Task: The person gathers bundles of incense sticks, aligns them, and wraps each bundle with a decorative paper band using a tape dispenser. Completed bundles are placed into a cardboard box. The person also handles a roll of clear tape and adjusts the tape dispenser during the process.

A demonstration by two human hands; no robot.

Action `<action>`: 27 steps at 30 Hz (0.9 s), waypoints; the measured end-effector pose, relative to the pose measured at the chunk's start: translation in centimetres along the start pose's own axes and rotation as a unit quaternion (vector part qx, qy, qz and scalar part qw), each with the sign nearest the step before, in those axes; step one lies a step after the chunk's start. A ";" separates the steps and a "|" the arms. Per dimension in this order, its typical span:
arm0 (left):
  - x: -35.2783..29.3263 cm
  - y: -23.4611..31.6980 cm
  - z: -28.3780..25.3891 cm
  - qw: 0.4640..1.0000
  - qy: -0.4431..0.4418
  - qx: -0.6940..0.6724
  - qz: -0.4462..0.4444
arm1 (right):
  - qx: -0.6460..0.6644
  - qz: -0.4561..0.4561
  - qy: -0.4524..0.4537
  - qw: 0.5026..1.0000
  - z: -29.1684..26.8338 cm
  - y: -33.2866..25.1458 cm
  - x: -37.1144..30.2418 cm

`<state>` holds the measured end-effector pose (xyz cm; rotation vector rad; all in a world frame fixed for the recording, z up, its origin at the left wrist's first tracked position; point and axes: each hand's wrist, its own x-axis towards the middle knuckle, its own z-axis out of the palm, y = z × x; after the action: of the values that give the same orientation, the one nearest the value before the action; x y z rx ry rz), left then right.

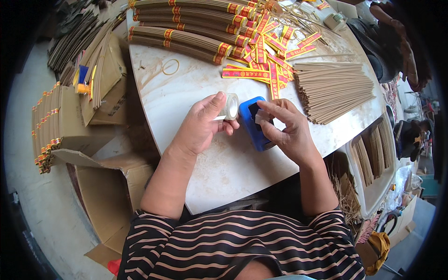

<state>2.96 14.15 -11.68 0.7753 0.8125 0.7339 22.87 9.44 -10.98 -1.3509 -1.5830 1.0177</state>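
Observation:
My left hand [201, 122] is closed around a roll of clear tape [234, 105], held above the white table. A short way to its right, my right hand [293, 133] has its thumb and forefinger pinched on a small whitish, see-through strip that looks like a piece of tape [261, 116]. Just under these fingers stands a blue tape dispenser [252, 132], partly covered by the right hand. Whether the strip still joins the dispenser I cannot tell. Beyond both hands lies a loose heap of red and yellow paper labels [249, 73].
Bundled incense sticks [182, 41] with labels lie along the far left of the table [163, 100]. A fanned pile of loose sticks [336, 88] lies right. Open cardboard boxes [102, 186] stand at left, a white bin with bundles [354, 172] at right. A rubber band [171, 73] lies at left.

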 end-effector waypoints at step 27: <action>-1.8 1.2 1.2 0.993 -0.095 -0.062 0.028 | 0.074 -0.130 0.098 0.984 2.2 -2.5 0.2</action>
<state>2.77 12.93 -9.54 0.7451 0.5698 0.7413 19.93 9.23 -9.40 -1.0758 -1.4610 0.8012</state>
